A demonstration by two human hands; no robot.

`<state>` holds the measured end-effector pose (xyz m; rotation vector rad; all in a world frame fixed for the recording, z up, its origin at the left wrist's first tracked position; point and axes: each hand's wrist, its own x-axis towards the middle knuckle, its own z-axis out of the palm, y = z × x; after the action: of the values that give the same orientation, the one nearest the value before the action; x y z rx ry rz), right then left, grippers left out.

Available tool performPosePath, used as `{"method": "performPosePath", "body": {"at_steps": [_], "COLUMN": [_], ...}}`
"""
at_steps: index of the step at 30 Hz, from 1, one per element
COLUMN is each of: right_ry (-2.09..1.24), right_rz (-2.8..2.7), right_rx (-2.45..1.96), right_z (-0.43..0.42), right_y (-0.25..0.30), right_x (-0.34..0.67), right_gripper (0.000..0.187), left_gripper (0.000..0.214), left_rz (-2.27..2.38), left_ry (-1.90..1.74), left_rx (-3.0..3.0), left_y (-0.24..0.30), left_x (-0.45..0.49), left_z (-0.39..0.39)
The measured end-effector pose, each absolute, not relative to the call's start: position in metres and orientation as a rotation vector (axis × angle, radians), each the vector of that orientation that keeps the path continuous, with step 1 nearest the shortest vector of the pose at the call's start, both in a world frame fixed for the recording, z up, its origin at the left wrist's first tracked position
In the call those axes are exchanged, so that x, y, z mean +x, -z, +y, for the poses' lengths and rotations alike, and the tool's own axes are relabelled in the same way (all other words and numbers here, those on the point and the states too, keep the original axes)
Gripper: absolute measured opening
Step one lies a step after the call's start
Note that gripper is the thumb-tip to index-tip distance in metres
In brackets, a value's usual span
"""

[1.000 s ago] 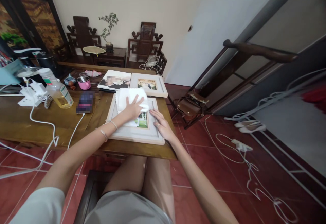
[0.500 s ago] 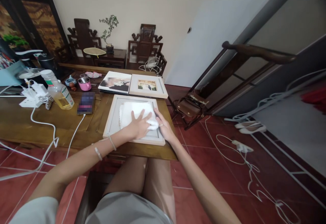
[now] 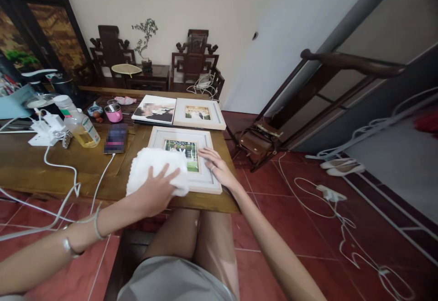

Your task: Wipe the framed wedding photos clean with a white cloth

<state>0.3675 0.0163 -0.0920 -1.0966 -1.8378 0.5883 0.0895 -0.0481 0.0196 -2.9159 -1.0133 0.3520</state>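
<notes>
A pale wooden picture frame (image 3: 215,183) lies flat near the table's right end, a photo of people outdoors in its middle. My left hand (image 3: 158,190) holds a folded white cloth (image 3: 145,164) from above, fingers spread over it. The cloth covers the frame's lower left part and hangs past its left edge onto the table. Along the frame's right side rests my right hand (image 3: 217,167), holding nothing, fingers stretched out and touching the frame.
Behind lie a second picture frame (image 3: 219,117) and a photo album (image 3: 154,109). Leftward are a charging phone (image 3: 115,139), a pink cup (image 3: 114,113), a bottle of yellow liquid (image 3: 85,132) and a white power strip (image 3: 48,132). The wooden table (image 3: 89,166) ends right of the frame.
My left hand has slid the white cloth left and toward me, uncovering the photo. My right hand stays by the frame's right side, its fingers now lying flatter.
</notes>
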Motion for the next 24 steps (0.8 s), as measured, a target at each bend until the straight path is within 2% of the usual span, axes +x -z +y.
{"method": "performPosePath", "body": {"at_steps": [4,7,13,18,24], "right_ry": [-0.573,-0.567,-0.551,-0.555,-0.582], "right_rz": [-1.875,-1.902,-1.937,-1.923,-1.920], "right_rx": [-1.063,-1.046,-1.052,-1.085,-1.057], "right_z": [0.017,0.018,0.018,0.016,0.016], "right_y": [0.093,0.093,0.092,0.092,0.091], "right_x": [0.369,0.369,0.369,0.368,0.367], "right_gripper": [0.036,0.039,0.041,0.044,0.044], "left_gripper": [0.031,0.035,0.038,0.034,0.038], "left_rz": [-1.203,-1.251,-0.890,-0.716,-0.872], "left_ry": [-0.323,-0.230,0.074,-0.108,-0.221], "left_rx": [-2.799,-2.806,-2.947,-2.976,-2.818], "left_y": [-0.014,-0.016,-0.012,0.005,0.000], "left_x": [0.062,0.075,0.172,0.203,0.128], "left_z": [-0.009,0.029,0.081,0.091,0.102]}}
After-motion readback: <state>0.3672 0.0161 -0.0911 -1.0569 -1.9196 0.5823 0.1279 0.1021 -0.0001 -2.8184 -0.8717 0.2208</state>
